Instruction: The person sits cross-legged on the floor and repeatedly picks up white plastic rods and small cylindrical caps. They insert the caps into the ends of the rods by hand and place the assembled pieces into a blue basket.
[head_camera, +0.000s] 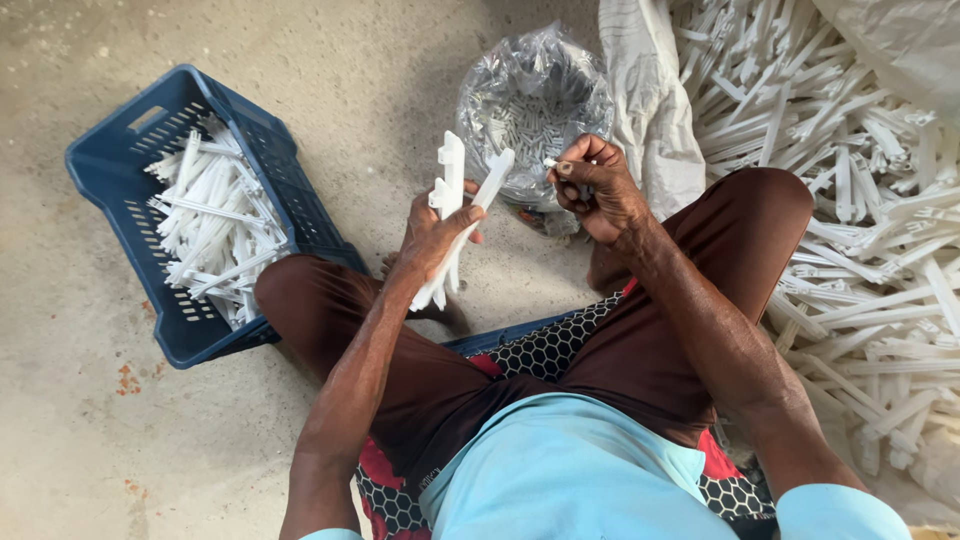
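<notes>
My left hand (432, 232) grips two long white plastic strips (452, 200), held upright between my knees. My right hand (592, 187) is closed around a small white plastic piece (550, 162), pinched at the fingertips just right of the strips' upper ends. Behind both hands stands a clear plastic bag (535, 100) filled with small white pieces.
A blue plastic crate (120, 150) holding white strips lies at the left on the concrete floor. A large heap of white strips (850, 200) fills the right side, beside a white sack (650, 110). I sit on a patterned cushion (545, 345), knees spread.
</notes>
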